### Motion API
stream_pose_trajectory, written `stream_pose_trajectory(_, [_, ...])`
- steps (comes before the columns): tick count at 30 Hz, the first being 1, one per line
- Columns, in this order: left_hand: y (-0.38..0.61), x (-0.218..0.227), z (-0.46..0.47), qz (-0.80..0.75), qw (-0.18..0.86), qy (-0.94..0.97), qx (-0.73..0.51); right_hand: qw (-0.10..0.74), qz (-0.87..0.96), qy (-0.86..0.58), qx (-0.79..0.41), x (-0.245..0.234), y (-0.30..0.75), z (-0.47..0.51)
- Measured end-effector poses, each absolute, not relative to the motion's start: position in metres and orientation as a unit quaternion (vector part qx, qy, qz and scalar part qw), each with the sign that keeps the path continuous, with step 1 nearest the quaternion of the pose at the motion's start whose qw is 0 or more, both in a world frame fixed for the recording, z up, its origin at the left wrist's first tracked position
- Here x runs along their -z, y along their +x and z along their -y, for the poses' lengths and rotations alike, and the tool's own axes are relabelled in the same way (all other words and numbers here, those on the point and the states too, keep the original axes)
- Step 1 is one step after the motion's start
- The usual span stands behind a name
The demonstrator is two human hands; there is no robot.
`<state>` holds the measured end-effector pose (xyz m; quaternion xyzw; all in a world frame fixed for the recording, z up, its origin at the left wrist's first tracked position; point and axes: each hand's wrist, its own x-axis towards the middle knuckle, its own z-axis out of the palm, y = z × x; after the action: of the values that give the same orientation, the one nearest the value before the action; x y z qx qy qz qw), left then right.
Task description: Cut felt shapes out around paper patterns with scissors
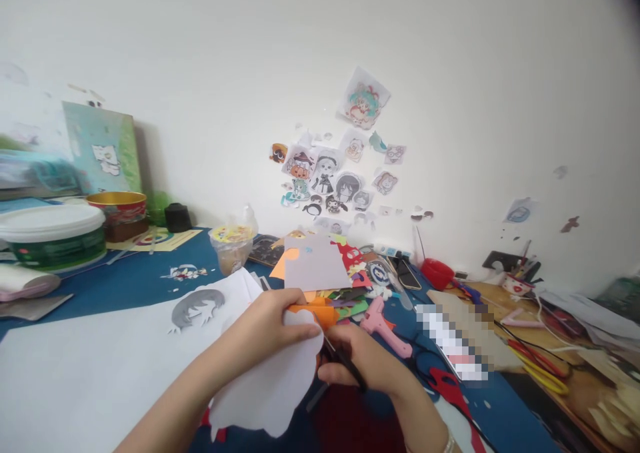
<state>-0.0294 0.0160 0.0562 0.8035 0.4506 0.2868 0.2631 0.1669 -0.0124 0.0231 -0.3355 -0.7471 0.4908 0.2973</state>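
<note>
Near the middle, my left hand (280, 320) pinches a white paper cutout (265, 393) with a wavy outline between thumb and fingers. A piece of orange paper (323, 313) shows just behind that cutout, at my fingertips. My right hand (365, 356) is closed around black-handled scissors (347, 363), held against the cutout's right edge; the blades are mostly hidden. To the left, a grey-haired character drawing (197, 310) lies on a large white sheet (100, 373). Beyond my hands, a grey-white sheet (317, 266) rests on a heap of coloured paper scraps (355, 296).
A pink glue gun (385, 326) lies right of my hands, near a phone-like object with a pixelated screen (453, 343) and red paper (453, 390). A plastic cup (233, 246), a lidded tub (55, 240) and a round tin (117, 213) stand on the left. Drawings cover the wall.
</note>
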Motion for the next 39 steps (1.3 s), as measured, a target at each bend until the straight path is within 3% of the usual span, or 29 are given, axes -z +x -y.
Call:
stream_pose_trajectory(7, [-0.025, -0.053, -0.016, -0.433, 0.284, 0.812, -0.27, 0.304, 0.764, -0.368, -0.435, -0.02, 0.174, 0.011])
stream_pose_trajectory(12, [-0.026, -0.052, -0.018, -0.438, 0.288, 0.809, -0.264, 0.286, 0.755, -0.393, -0.44, -0.023, 0.173, 0.011])
stream_pose_trajectory(29, [-0.028, -0.05, -0.022, -0.48, 0.255, 0.807, -0.231, 0.339, 0.711, -0.369, -0.494, -0.009, 0.165, 0.007])
stream_pose_trajectory(39, [-0.031, -0.049, -0.025, -0.465, 0.253, 0.809, -0.255, 0.357, 0.718, -0.393, -0.449, -0.01, 0.16, 0.007])
